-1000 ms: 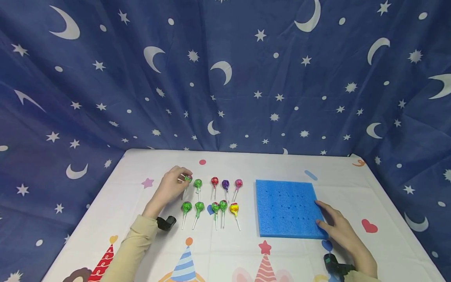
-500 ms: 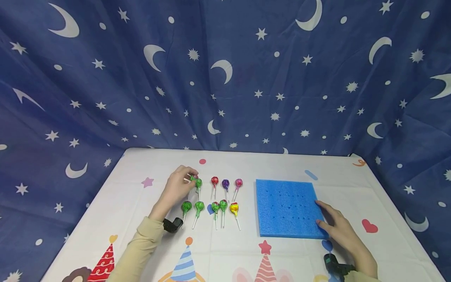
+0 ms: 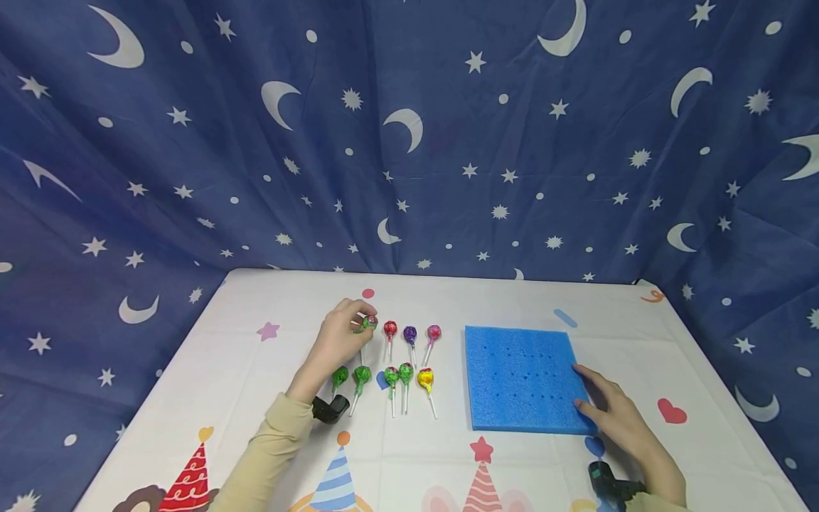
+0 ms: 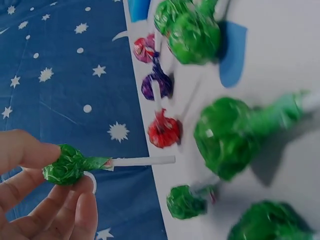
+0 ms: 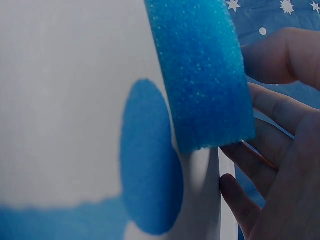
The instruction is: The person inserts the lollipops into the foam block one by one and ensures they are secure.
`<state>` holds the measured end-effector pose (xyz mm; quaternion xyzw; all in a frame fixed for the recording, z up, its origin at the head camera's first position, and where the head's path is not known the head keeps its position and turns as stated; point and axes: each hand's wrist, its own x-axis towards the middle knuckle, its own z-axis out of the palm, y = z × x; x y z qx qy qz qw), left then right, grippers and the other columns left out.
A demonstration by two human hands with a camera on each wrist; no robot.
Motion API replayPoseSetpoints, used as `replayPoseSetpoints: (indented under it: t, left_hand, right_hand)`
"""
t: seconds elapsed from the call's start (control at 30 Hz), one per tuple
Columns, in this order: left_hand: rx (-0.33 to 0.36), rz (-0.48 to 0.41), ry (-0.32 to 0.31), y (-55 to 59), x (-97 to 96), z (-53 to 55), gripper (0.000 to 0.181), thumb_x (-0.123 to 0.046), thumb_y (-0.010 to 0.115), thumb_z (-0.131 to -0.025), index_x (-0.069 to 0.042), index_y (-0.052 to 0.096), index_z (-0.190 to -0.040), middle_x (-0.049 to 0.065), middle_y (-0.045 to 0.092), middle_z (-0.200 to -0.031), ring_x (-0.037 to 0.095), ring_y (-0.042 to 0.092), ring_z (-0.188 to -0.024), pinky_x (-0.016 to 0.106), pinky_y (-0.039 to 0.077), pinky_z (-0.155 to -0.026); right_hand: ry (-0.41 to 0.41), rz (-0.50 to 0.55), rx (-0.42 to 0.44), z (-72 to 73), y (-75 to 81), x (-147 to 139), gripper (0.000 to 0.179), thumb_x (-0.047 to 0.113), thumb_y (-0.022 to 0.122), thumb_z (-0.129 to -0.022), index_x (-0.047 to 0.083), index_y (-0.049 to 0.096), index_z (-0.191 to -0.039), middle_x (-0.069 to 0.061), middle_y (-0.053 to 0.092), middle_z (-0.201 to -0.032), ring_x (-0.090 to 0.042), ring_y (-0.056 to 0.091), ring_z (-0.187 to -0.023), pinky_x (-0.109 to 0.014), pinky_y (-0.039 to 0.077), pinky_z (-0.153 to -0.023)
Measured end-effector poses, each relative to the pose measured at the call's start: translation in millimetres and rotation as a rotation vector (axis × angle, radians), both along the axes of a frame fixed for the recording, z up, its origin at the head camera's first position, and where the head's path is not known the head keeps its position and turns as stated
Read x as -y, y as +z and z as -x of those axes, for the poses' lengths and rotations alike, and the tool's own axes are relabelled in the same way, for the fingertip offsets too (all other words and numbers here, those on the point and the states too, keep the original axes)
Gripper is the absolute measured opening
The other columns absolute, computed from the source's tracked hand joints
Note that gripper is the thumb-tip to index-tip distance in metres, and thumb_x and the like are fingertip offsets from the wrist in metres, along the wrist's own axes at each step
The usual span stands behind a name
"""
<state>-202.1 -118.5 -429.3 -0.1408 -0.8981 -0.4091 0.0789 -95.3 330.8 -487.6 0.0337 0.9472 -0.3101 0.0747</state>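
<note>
My left hand [image 3: 340,336] pinches the wrapped head of a green lollipop [image 4: 64,166] between thumb and fingers. Its white stick points away from the fingertips in the left wrist view. Nearby on the table lie red [image 3: 390,328], purple [image 3: 409,333] and pink [image 3: 434,332] lollipops. In front of these are several green lollipops [image 3: 361,375] and a yellow one [image 3: 425,378]. Another green lollipop [image 4: 186,202] is mostly hidden behind my hand in the head view. My right hand [image 3: 617,412] rests against the right edge of a blue foam board [image 3: 521,380], fingers fairly straight.
Rows of small holes mark the foam board's top. A white cloth with party prints covers the table [image 3: 409,462]. Behind its far edge hangs a dark blue curtain [image 3: 448,142] with moons and stars.
My left hand has moved right along the back row, carrying the green lollipop, and now covers another green one. The right hand and foam board have stayed put.
</note>
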Motion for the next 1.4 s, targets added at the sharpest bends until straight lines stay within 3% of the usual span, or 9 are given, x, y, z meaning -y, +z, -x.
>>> replayPoseSetpoints:
  t: [0.23, 0.43, 0.8, 1.13, 1.4]
  left_hand:
    - [0.028, -0.034, -0.022, 1.7, -12.8, -8.3, 0.024, -0.003, 0.068, -0.082, -0.007, 0.065, -0.105, 0.008, 0.062, -0.105, 0.023, 0.063, -0.094, 0.040, 0.054, -0.088]
    - [0.005, -0.061, -0.058, 1.5, -26.7, -14.9, 0.023, -0.002, 0.069, -0.081, -0.008, 0.065, -0.103, 0.006, 0.064, -0.101, 0.020, 0.063, -0.089, 0.035, 0.055, -0.084]
    - [-0.051, -0.058, -0.099, 0.9, -51.8, -15.1, 0.022, -0.002, 0.069, -0.080, -0.011, 0.065, -0.100, 0.003, 0.062, -0.098, 0.019, 0.060, -0.086, 0.033, 0.052, -0.078]
    - [-0.021, -0.104, -0.140, -4.2, -77.6, -10.9, 0.022, -0.004, 0.069, -0.081, -0.011, 0.064, -0.101, 0.005, 0.062, -0.103, 0.028, 0.063, -0.092, 0.043, 0.054, -0.083]
    - [-0.029, -0.112, -0.180, -7.2, -100.2, -7.3, 0.020, -0.004, 0.068, -0.080, -0.011, 0.064, -0.099, 0.004, 0.063, -0.101, 0.017, 0.062, -0.087, 0.032, 0.053, -0.081]
  right_hand:
    - [0.001, 0.005, 0.014, 0.8, -0.3, 2, 0.068, 0.031, 0.058, -0.093, 0.011, 0.028, -0.150, -0.030, 0.027, -0.151, -0.059, 0.022, -0.135, -0.077, 0.022, -0.098]
    - [0.004, 0.002, 0.017, 0.5, -0.4, 2, 0.067, 0.030, 0.058, -0.093, 0.011, 0.028, -0.150, -0.030, 0.027, -0.151, -0.059, 0.023, -0.134, -0.077, 0.023, -0.098]
    - [-0.003, 0.004, 0.020, -0.4, 0.2, 2, 0.068, 0.031, 0.058, -0.093, 0.011, 0.028, -0.150, -0.031, 0.027, -0.152, -0.059, 0.022, -0.135, -0.077, 0.023, -0.097]
    - [0.013, 0.004, -0.008, 0.4, 0.6, 0, 0.068, 0.030, 0.059, -0.092, 0.010, 0.029, -0.150, -0.031, 0.028, -0.151, -0.059, 0.024, -0.134, -0.077, 0.023, -0.097]
    - [0.011, 0.002, -0.015, 1.0, 0.1, -1, 0.067, 0.030, 0.058, -0.092, 0.010, 0.029, -0.150, -0.031, 0.029, -0.150, -0.060, 0.025, -0.133, -0.078, 0.024, -0.096]
